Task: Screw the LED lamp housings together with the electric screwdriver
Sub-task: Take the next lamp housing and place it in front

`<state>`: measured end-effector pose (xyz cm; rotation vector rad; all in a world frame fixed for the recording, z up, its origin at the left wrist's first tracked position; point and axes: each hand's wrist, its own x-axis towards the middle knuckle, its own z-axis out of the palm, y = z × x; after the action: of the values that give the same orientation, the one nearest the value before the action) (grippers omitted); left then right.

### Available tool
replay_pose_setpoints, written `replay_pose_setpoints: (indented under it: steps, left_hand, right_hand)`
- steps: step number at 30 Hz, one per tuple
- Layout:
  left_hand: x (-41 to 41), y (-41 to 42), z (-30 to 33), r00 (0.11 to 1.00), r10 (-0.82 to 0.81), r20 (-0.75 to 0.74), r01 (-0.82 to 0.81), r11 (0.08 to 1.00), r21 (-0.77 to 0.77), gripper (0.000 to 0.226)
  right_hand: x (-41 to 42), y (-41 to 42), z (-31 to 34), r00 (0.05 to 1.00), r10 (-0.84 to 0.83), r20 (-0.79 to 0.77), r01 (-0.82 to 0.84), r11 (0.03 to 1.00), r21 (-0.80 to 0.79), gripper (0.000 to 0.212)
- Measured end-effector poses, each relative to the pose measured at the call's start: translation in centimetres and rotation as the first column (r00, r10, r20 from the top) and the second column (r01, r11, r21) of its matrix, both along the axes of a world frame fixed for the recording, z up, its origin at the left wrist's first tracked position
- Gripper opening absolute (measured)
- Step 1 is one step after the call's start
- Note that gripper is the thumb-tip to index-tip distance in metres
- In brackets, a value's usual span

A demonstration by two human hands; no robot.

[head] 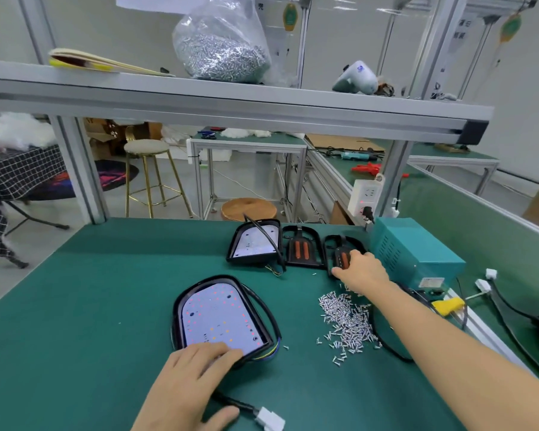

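Black plastic lamp housing [223, 312] with a white LED board inside lies flat on the green matte table [100, 306], near the front edge. The left hand [190, 381] rests on its lower edge, fingers straight and slightly apart. The right hand [360, 270] reaches far to a black open-frame cover with orange strips [341, 253], fingers curled on it. Between both hands lies a loose pile of small shiny metal screws [347, 325]. A second similar housing [255, 242] sits behind, beside another frame cover [301, 248].
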<state>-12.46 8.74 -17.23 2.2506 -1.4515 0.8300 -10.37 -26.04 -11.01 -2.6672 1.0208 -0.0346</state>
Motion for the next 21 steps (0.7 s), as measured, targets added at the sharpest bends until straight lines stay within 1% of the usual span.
replay_pose_setpoints:
  steps: [2,5,7,11,13,18,20,21]
  left_hand:
    - [0.2,-0.8,0.3,1.0,0.018,0.023,-0.018,1.0,-0.026,0.044]
    - [0.1,-2.1,0.2,0.997,0.065,0.045,-0.063,0.997,-0.053,0.037]
    - [0.0,-2.5,0.0,0.993,0.095,0.066,-0.091,0.994,-0.055,0.034]
    - [-0.4,-2.8,-0.2,0.989,0.139,0.059,-0.134,0.988,-0.078,0.031]
    - [-0.5,-2.8,-0.4,0.99,0.136,0.029,-0.133,0.987,-0.092,0.032]
    - [-0.5,-2.0,-0.3,0.984,0.096,-0.151,-0.117,0.984,-0.132,0.049]
    - [-0.8,-1.8,0.1,0.973,0.097,-0.208,-0.128,0.981,-0.144,0.05]
    - [-1.1,-1.9,0.4,0.966,0.089,-0.241,-0.13,0.978,-0.162,0.05]
  right_hand:
    - [0.6,-0.5,-0.4,0.998,-0.042,-0.056,0.043,0.999,0.019,0.075]
    - [1.3,-1.0,-1.0,0.991,-0.084,-0.104,0.084,0.996,-0.007,0.097]
    - [1.8,-1.0,-1.3,0.989,-0.105,-0.103,0.105,0.994,-0.012,0.104]
    - [2.3,-1.1,-2.0,0.984,-0.16,-0.072,0.16,0.987,-0.01,0.098]
    - [2.4,-1.1,-2.1,0.983,-0.184,-0.023,0.184,0.983,0.013,0.095]
    - [1.6,-0.8,-1.2,0.947,-0.256,0.196,0.213,0.953,0.214,0.091]
    - [0.7,0.5,0.3,0.915,-0.245,0.32,0.153,0.946,0.288,0.084]
    - [0.0,1.7,1.3,0.901,-0.211,0.379,0.092,0.947,0.309,0.08]
